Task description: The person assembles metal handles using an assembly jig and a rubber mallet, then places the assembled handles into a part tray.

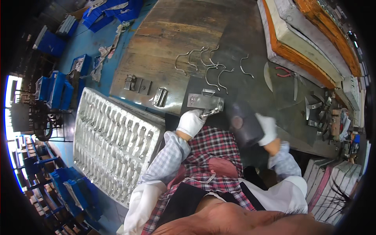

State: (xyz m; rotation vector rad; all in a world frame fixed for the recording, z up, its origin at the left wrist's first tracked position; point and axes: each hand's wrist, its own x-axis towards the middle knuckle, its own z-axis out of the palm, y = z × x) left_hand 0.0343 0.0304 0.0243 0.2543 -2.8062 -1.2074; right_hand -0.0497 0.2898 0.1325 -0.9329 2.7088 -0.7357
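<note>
My left hand (191, 124), in a white glove, is closed on one end of a curved metal rod (212, 112) at the table's near edge. The rod lies against a flat steel fixture (197, 100) with a small raised bracket on its far side. My right hand (267, 129), also gloved, grips a mallet with a big dark head (244, 123). The head is smeared by motion and hangs just right of the fixture; its handle is mostly hidden. Beyond the fixture several bent metal rods (211, 77) lie loose on the table.
Left of me stands a pale tray (117, 137) filled with rows of metal parts. Small metal fixtures (159, 97) sit on the table's left side. Red-handled pliers (283, 71) lie to the right, near stacked padded trays (301, 51). Blue bins (60, 92) stand farther left.
</note>
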